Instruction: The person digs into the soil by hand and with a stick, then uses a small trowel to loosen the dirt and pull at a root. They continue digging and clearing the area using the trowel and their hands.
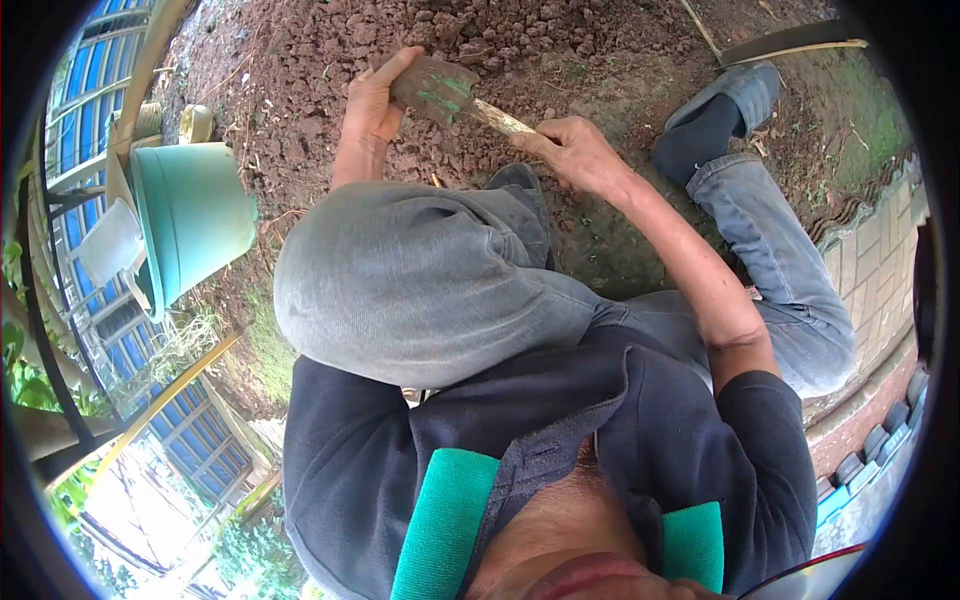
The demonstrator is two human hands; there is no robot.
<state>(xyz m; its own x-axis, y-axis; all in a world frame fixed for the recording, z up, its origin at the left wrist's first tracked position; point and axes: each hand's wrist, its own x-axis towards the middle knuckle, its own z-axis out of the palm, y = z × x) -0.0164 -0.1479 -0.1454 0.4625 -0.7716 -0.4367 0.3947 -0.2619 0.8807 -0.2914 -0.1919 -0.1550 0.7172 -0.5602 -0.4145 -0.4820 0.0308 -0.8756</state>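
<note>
My left hand (pixel 376 98) grips the far end of a hand trowel (pixel 436 90), with the thumb along its edge and the other fingers partly hidden. The trowel's broad blade is dark and soiled, with patches of green paint. Around its pale wooden handle (pixel 500 120) my right hand (pixel 580 155) is closed. The tool is held level above loose, crumbly brown soil (pixel 545 40), in front of my bent left knee.
A green bucket (pixel 200 215) lies tipped at the left, beside a bamboo fence. A long dark blade (pixel 790 45) lies at the upper right, near my sandalled right foot (pixel 725 105). Brick paving (pixel 880 250) runs along the right side.
</note>
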